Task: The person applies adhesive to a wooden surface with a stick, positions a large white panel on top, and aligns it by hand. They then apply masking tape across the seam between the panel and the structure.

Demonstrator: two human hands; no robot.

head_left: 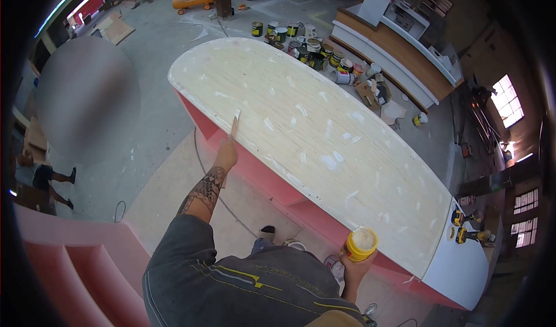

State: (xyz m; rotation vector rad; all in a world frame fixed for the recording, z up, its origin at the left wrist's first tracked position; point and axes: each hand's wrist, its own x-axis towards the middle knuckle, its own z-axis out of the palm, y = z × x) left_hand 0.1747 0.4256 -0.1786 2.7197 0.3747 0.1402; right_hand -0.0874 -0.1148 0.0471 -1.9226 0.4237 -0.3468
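My left hand (pixel 227 154) is closed around a putty knife (pixel 234 124), its blade tip over the near edge of a long pale wooden top (pixel 278 104) with rounded ends. White filler patches (pixel 329 162) and streaks are scattered over this top. In my right hand (pixel 358 269) is a yellow tub (pixel 360 245) of off-white putty, gripped from below and the side near the front edge. The tub is uncovered and its contents show. Pink panels (pixel 263 173) form the side beneath the top.
Many paint cans (pixel 315 44) stand on the floor beyond the top. Two yellow-black cordless drills (pixel 463 234) lie on the white end section (pixel 463 272). A cable (pixel 223 202) runs along the floor. An orange compressor (pixel 194 0) and a wood-and-white counter (pixel 385 55) stand farther back.
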